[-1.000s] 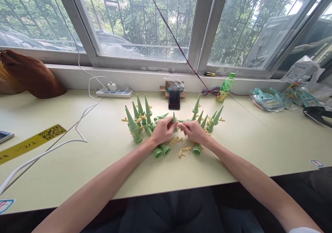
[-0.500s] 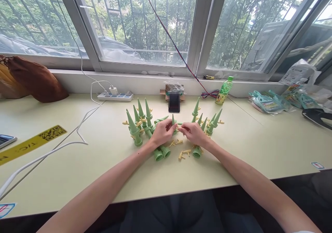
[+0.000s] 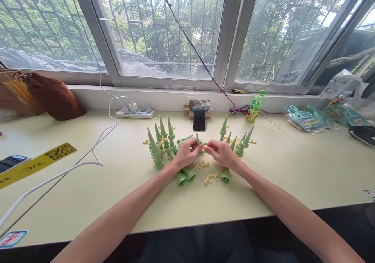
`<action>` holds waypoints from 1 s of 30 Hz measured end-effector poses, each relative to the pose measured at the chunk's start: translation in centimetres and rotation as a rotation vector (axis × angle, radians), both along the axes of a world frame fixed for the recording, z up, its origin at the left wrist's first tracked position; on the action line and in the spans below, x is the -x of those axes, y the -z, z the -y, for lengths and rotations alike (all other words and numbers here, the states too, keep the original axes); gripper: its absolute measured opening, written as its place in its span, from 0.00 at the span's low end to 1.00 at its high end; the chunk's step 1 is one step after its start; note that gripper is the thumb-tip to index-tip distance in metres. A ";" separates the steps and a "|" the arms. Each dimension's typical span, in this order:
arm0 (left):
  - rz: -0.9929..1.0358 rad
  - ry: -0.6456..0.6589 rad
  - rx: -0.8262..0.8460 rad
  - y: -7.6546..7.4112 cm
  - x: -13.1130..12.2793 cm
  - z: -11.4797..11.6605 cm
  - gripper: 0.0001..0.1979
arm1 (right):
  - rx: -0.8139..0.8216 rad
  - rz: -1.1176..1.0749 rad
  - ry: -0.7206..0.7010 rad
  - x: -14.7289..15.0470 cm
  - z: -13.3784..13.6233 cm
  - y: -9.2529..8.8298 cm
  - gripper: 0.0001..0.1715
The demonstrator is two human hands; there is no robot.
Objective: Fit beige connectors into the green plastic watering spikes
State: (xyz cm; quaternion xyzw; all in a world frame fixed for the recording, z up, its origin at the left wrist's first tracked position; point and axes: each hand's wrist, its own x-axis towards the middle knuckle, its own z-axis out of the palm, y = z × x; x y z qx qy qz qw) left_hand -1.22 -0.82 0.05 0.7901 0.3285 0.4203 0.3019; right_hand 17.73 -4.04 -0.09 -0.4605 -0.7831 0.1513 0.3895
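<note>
My left hand (image 3: 187, 153) is closed around a green plastic watering spike (image 3: 198, 139), whose pointed tip stands up above the thumb. Close beside it, my right hand (image 3: 220, 152) pinches a small yellow valve (image 3: 204, 148) against the spike's side; the fingers hide most of it. Several loose yellow valves (image 3: 214, 176) lie on the table below the hands. To the left, several green spikes (image 3: 152, 144) stand point up with yellow valves in their sides, and another group (image 3: 246, 140) stands to the right. Green spikes (image 3: 182, 179) also lie with their open threaded ends toward me.
A phone (image 3: 199, 120) leans on a small box at the back. Behind are a power strip (image 3: 136, 113), a green-capped bottle (image 3: 256, 107) and a brown pouch (image 3: 55, 97). Plastic-wrapped packs (image 3: 306, 116) lie at right. A white cable (image 3: 95, 153) crosses the left side.
The whole view has shifted slightly, so things sit a little lower and further right. Both hands keep their hold at the spike, with only slight finger movement.
</note>
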 end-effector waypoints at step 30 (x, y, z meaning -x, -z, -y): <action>0.066 0.103 0.095 -0.4 0.4 0.1 0.11 | -0.045 -0.037 -0.019 0.2 0.2 -0.2 0.18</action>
